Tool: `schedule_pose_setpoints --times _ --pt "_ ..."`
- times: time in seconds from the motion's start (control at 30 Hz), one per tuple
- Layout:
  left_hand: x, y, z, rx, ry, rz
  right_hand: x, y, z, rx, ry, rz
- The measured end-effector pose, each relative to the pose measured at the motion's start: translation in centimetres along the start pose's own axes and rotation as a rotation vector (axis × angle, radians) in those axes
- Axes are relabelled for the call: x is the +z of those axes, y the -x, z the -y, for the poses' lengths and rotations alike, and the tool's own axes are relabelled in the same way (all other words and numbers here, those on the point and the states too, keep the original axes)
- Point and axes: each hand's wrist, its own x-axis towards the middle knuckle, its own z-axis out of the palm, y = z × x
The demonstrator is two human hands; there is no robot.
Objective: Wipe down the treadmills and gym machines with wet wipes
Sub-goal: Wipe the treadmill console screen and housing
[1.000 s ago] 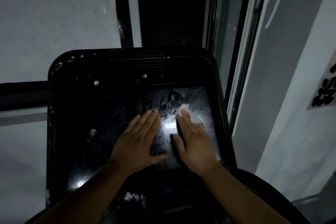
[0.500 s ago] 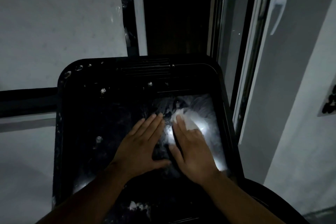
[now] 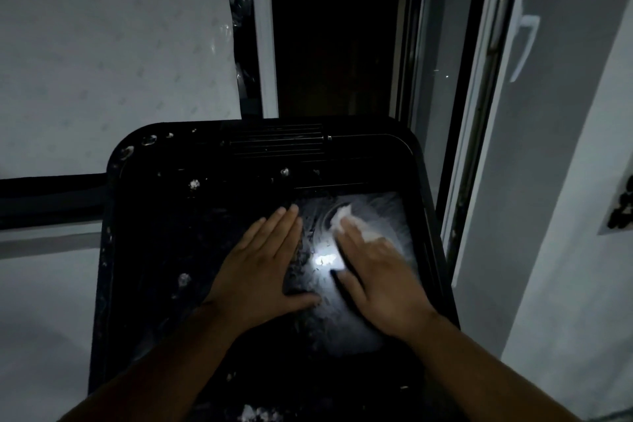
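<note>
Right fingers (image 3: 352, 236) straight and flat, pressing white wet wipe (image 3: 344, 216) onto glossy screen (image 3: 394, 212). Wipe bunched, poking out past fingertips, upper right of panel. Right hand (image 3: 380, 281) motion-blurred. Left fingers (image 3: 277, 226) straight, together. Left hand (image 3: 263, 271) palm-down on black machine console (image 3: 164, 223), just left of glare spot (image 3: 325, 262). Smear streaks around wipe. White window handle (image 3: 524, 41) far right.

left hand (image 3: 259, 272), right hand (image 3: 385, 281): 2; wet wipe (image 3: 343, 216): 1; console (image 3: 161, 236): 1

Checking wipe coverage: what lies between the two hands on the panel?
Head view: only smeared black panel and a bright glare, between left hand and right hand.
</note>
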Motion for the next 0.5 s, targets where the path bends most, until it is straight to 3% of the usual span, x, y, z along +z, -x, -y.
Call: schedule_pose_setpoints --times 0.13,0.3,0.4,0.5 --pt "0.3 0.2 -0.1 0.014 -0.015 -0.008 0.4 -3.2 2.1 0.159 -0.07 -0.065" --pt "0.5 0.3 0.1 0.026 -0.001 -0.028 0.9 1.9 1.3 -0.071 -0.007 0.071" --pt "0.5 0.3 0.0 0.019 -0.012 -0.014 -0.6 -1.4 -0.7 0.068 0.001 -0.04" --pt "0.3 0.4 0.1 0.022 -0.01 -0.006 -0.5 -5.2 1.7 0.183 -0.088 -0.092"
